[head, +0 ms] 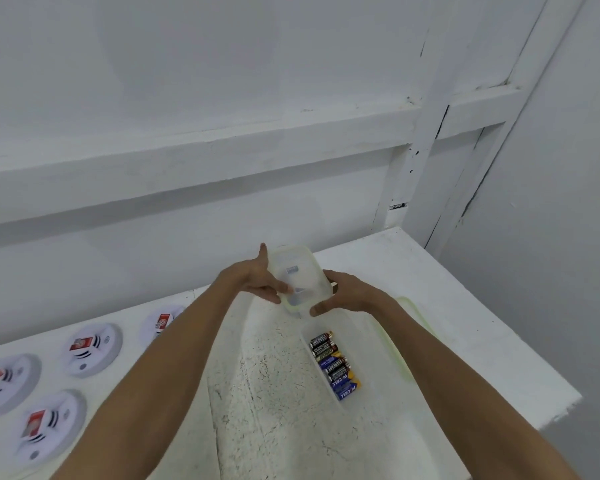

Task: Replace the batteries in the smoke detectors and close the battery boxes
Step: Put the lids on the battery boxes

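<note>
Translucent plastic in hand: holding a see-through battery box (300, 271) clear of the tabletop (465, 341), with the left hand (257, 282) curled round its left edge and the right hand (347, 292) clamped on its near right corner. Broad face tipped toward the camera, long axis running away from the body. Probably early in the job, judging by batteries (333, 365) lying side by side just nearer, lengths crosswise, and smoke detectors (92, 348) untouched well to the left; no telling about refitted cells.

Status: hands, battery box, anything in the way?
Left hand and right hand both hold the clear plastic box, raised and tilted. Batteries in a row on the table. Smoke detectors off left, untouched. Nothing blocking.
</note>
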Demonstrator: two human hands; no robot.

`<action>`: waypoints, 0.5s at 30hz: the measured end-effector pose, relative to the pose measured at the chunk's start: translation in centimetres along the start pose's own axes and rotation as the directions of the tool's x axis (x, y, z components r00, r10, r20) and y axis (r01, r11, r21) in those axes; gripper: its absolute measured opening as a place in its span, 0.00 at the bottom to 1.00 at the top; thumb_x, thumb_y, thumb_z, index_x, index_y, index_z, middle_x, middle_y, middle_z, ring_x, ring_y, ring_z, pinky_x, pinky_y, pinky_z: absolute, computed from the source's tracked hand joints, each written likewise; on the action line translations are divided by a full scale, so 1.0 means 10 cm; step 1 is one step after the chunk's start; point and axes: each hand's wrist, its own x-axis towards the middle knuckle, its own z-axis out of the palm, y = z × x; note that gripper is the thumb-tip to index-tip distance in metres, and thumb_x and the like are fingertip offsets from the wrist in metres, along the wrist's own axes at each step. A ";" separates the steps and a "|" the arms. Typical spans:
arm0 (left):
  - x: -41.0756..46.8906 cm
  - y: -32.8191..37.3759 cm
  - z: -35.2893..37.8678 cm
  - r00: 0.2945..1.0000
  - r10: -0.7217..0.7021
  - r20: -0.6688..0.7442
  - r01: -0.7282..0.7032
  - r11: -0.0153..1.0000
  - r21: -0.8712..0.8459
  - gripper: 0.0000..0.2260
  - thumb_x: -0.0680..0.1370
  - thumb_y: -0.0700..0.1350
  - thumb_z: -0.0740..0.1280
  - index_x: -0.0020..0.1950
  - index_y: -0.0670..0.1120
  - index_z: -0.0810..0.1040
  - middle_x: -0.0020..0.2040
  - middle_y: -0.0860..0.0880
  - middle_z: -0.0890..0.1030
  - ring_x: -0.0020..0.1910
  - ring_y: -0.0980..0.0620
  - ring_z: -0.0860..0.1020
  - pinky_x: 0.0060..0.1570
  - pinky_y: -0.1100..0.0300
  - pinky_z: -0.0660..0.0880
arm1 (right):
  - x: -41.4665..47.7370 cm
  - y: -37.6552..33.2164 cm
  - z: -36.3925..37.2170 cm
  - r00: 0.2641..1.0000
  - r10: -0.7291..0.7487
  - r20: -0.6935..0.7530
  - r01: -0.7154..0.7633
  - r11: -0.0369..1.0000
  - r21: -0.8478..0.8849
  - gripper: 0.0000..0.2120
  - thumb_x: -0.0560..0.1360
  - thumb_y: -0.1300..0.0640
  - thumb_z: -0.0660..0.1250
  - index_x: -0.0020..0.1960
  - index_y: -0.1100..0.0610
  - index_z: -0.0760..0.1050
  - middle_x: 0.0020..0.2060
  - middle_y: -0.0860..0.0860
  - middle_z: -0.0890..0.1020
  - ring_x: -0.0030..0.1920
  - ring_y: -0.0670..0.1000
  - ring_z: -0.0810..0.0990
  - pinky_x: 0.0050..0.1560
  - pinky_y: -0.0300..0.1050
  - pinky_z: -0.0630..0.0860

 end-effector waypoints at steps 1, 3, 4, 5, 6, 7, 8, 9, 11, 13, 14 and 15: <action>0.01 0.02 -0.03 0.999 0.008 0.033 -0.008 1.000 0.017 0.63 0.67 0.37 0.84 0.84 0.57 0.38 0.58 0.40 0.82 0.49 0.42 0.87 0.52 0.48 0.84 | 0.01 0.01 0.00 1.000 -0.017 -0.013 0.017 1.000 -0.021 0.43 0.57 0.42 0.83 0.68 0.46 0.72 0.58 0.45 0.81 0.56 0.49 0.79 0.57 0.47 0.79; 0.01 0.05 -0.04 0.998 0.023 0.053 -0.026 0.999 0.041 0.57 0.67 0.36 0.84 0.83 0.54 0.49 0.59 0.40 0.81 0.46 0.44 0.87 0.47 0.51 0.85 | 0.01 0.04 -0.01 0.997 -0.056 -0.048 0.052 0.996 -0.079 0.40 0.58 0.41 0.82 0.67 0.46 0.74 0.56 0.45 0.82 0.53 0.48 0.80 0.54 0.44 0.78; 0.01 0.06 -0.04 0.998 0.028 0.055 -0.031 0.998 0.054 0.54 0.68 0.36 0.83 0.81 0.53 0.51 0.59 0.40 0.81 0.44 0.45 0.87 0.44 0.53 0.85 | 0.01 0.04 -0.01 0.995 -0.072 -0.066 0.065 0.992 -0.104 0.40 0.58 0.41 0.82 0.67 0.47 0.74 0.55 0.45 0.82 0.52 0.48 0.80 0.53 0.42 0.78; 0.01 0.08 -0.05 0.998 0.029 0.060 -0.033 0.997 0.067 0.51 0.68 0.36 0.83 0.80 0.52 0.53 0.58 0.40 0.81 0.42 0.46 0.86 0.42 0.54 0.85 | 0.01 0.05 -0.01 0.993 -0.087 -0.075 0.077 0.989 -0.128 0.39 0.59 0.40 0.82 0.67 0.47 0.74 0.55 0.46 0.82 0.51 0.47 0.80 0.52 0.42 0.77; 0.00 0.09 -0.07 0.997 0.024 0.070 -0.030 0.996 0.081 0.50 0.68 0.37 0.83 0.79 0.52 0.54 0.56 0.40 0.81 0.39 0.47 0.86 0.40 0.55 0.85 | 0.01 0.05 -0.01 0.992 -0.100 -0.079 0.088 0.985 -0.147 0.39 0.60 0.40 0.81 0.67 0.47 0.74 0.54 0.46 0.82 0.50 0.47 0.80 0.51 0.41 0.77; 0.01 0.10 -0.08 0.996 0.019 0.082 -0.027 0.995 0.091 0.49 0.68 0.37 0.83 0.78 0.52 0.54 0.56 0.39 0.81 0.38 0.48 0.85 0.40 0.55 0.85 | 0.00 0.04 -0.01 0.991 -0.110 -0.079 0.096 0.982 -0.161 0.38 0.60 0.40 0.81 0.66 0.48 0.75 0.53 0.46 0.82 0.50 0.46 0.80 0.51 0.40 0.77; 0.03 0.10 -0.09 0.995 0.013 0.096 -0.022 0.995 0.099 0.48 0.68 0.37 0.83 0.77 0.52 0.55 0.55 0.39 0.82 0.37 0.48 0.85 0.41 0.55 0.85 | 0.00 0.04 -0.01 0.990 -0.119 -0.081 0.104 0.980 -0.169 0.37 0.60 0.40 0.81 0.65 0.48 0.75 0.53 0.45 0.82 0.49 0.46 0.80 0.50 0.40 0.77; 0.04 0.12 -0.10 0.994 0.005 0.109 -0.017 0.994 0.107 0.48 0.68 0.37 0.83 0.76 0.51 0.55 0.54 0.39 0.82 0.37 0.48 0.85 0.42 0.54 0.86 | 0.01 0.05 -0.02 0.988 -0.126 -0.087 0.110 0.980 -0.167 0.36 0.60 0.40 0.81 0.64 0.48 0.76 0.52 0.45 0.83 0.48 0.45 0.80 0.49 0.40 0.77; 0.06 0.13 -0.12 0.992 0.007 0.126 -0.022 0.992 0.121 0.45 0.69 0.37 0.83 0.74 0.50 0.57 0.52 0.40 0.82 0.36 0.49 0.84 0.45 0.52 0.86 | 0.00 0.07 0.01 0.983 -0.153 -0.101 0.136 0.977 -0.165 0.33 0.61 0.41 0.81 0.62 0.49 0.77 0.50 0.45 0.83 0.47 0.45 0.80 0.49 0.42 0.79; 0.04 0.16 -0.11 0.990 0.020 0.138 -0.039 0.990 0.135 0.40 0.70 0.36 0.82 0.72 0.49 0.60 0.49 0.41 0.82 0.35 0.50 0.83 0.46 0.53 0.86 | 0.00 0.11 0.03 0.976 -0.183 -0.121 0.161 0.972 -0.169 0.32 0.62 0.41 0.81 0.61 0.50 0.77 0.48 0.46 0.83 0.46 0.46 0.81 0.50 0.45 0.81; 0.03 0.15 -0.12 0.990 0.028 0.140 -0.048 0.989 0.142 0.37 0.70 0.36 0.81 0.70 0.48 0.62 0.48 0.42 0.82 0.34 0.51 0.83 0.45 0.55 0.85 | 0.01 0.12 0.04 0.974 -0.193 -0.122 0.170 0.970 -0.174 0.31 0.62 0.42 0.81 0.61 0.51 0.78 0.48 0.46 0.83 0.46 0.45 0.81 0.49 0.45 0.81; 0.02 0.16 -0.12 0.990 0.034 0.138 -0.054 0.987 0.148 0.35 0.71 0.36 0.81 0.68 0.47 0.63 0.46 0.43 0.82 0.33 0.51 0.82 0.43 0.56 0.85 | 0.02 0.14 0.04 0.972 -0.200 -0.123 0.176 0.968 -0.178 0.30 0.63 0.42 0.81 0.60 0.51 0.78 0.47 0.45 0.83 0.45 0.45 0.82 0.49 0.44 0.81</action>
